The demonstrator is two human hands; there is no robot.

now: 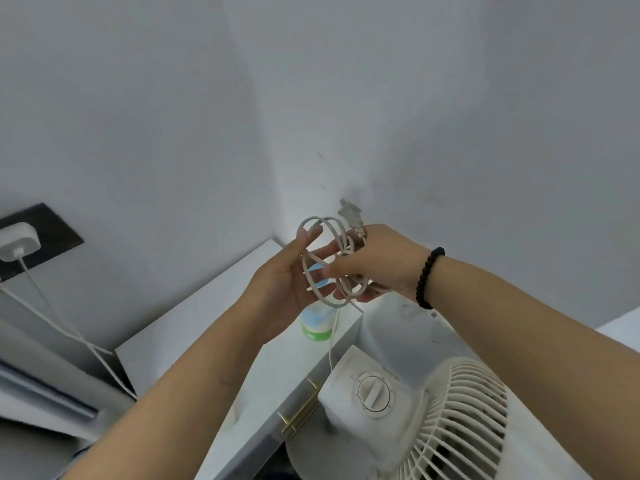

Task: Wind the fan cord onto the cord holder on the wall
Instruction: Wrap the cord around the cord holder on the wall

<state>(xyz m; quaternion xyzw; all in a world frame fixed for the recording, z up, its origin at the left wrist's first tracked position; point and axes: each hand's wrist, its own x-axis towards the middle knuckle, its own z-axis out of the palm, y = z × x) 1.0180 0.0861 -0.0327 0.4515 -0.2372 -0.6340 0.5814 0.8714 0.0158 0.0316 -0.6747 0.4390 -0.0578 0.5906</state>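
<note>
The white fan cord (330,261) is gathered in several loose loops between my two hands, in front of the wall corner. My right hand (377,263) grips the bundle, with the plug (350,213) sticking up above its fingers. My left hand (289,275) is palm up with fingers spread, and the loops rest against its fingertips. A thin strand of cord hangs from the bundle down to the white fan (415,403) at the lower right. I see no cord holder on the wall.
A white cabinet top (207,323) below my hands carries a green and blue container (317,323). On the left wall, a dark socket plate (38,237) holds a white adapter (17,240) with its own cable running down. Brass hinges (299,410) sit beside the fan.
</note>
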